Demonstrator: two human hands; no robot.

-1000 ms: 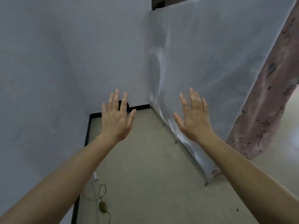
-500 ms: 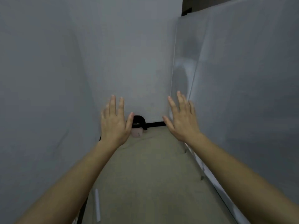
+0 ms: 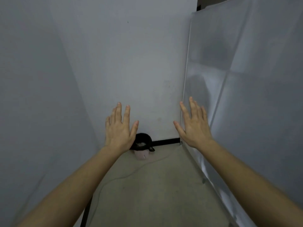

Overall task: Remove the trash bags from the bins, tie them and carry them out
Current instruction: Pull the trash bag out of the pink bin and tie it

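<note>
Bin lined with a black bag stands far off against the wall — left hand and right hand raised apart, spread flat, holding nothing.

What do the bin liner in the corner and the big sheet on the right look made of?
The bin liner looks like thin black plastic film, dull and slackly crumpled. The sheet seems to be translucent frosted plastic: dim shapes show through it.

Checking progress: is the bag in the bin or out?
In. The bag drapes over the rim of the bin, which stands by the wall.
</note>
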